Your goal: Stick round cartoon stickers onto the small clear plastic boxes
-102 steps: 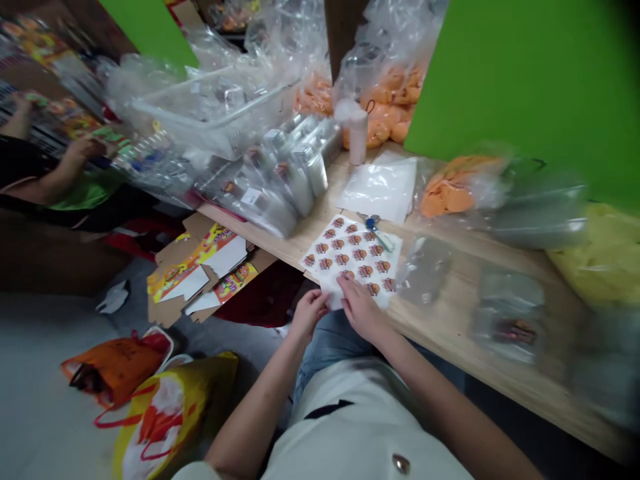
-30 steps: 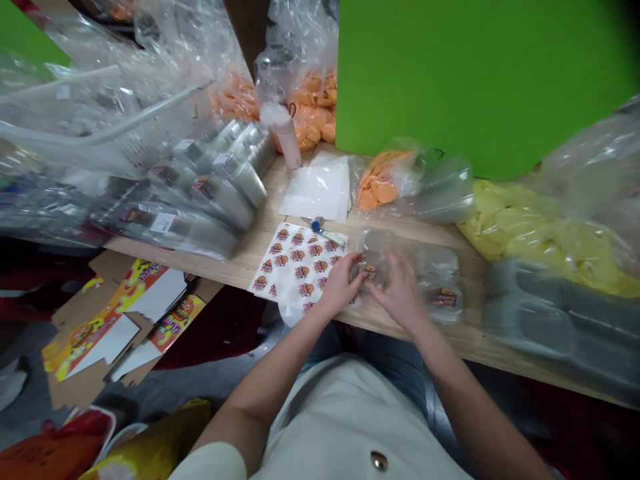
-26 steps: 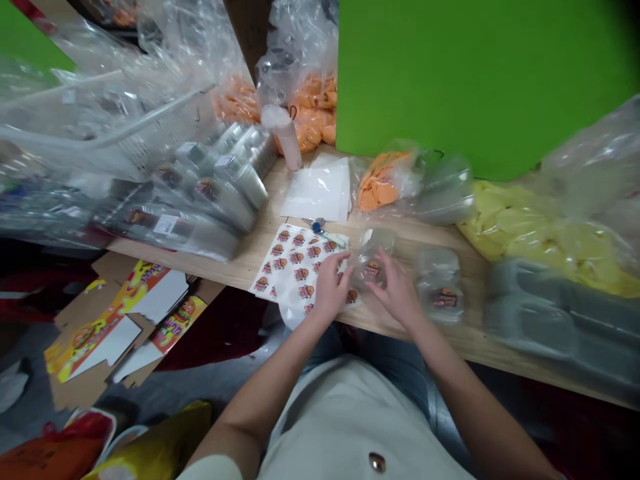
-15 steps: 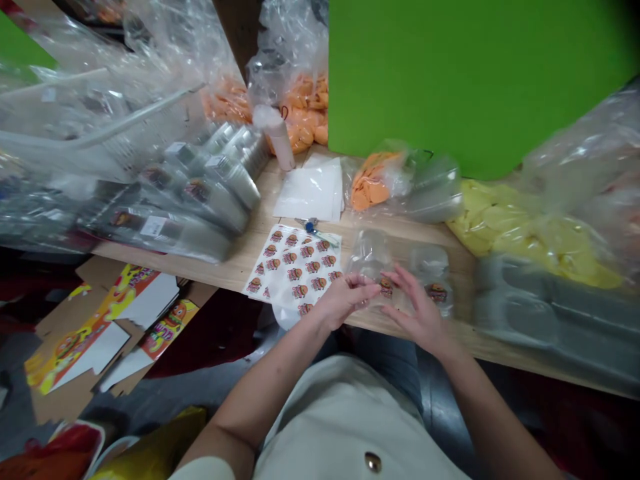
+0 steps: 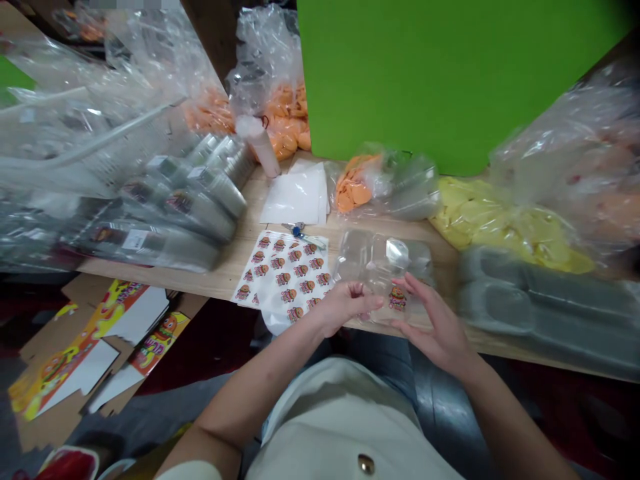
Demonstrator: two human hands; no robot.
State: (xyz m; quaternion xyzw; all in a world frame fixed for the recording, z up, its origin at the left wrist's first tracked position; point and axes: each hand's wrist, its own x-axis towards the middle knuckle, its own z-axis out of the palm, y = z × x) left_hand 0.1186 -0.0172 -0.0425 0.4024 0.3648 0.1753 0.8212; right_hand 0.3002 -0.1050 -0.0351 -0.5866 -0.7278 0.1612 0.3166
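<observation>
A clear plastic clamshell container [image 5: 397, 298] with a burger sticker on it is between my two hands, just above the table's front edge. My left hand [image 5: 347, 308] pinches its left edge between thumb and fingers. Around its right side my right hand [image 5: 434, 327] grips, fingers at the upper edge and thumb at the lower one. Left of the hands lies a sheet of burger stickers [image 5: 285, 273] on white backing. Another clear container [image 5: 423, 257] rests behind, partly covered by the one in my hands.
Stacked clear containers [image 5: 500, 310] lie at the right, with a bag of yellow pieces [image 5: 500, 213] behind. A bag of orange pieces [image 5: 355, 190], white sheets [image 5: 295, 197] and a white bottle [image 5: 263, 147] stand farther back. More stickered packs [image 5: 195, 207] fill the left. A green panel [image 5: 450, 80] rises behind.
The clear container has shifted and tilted in my hands, now overlapping the stickered one beside it. My right hand has moved slightly right and closed on its side. The view has turned a little.
</observation>
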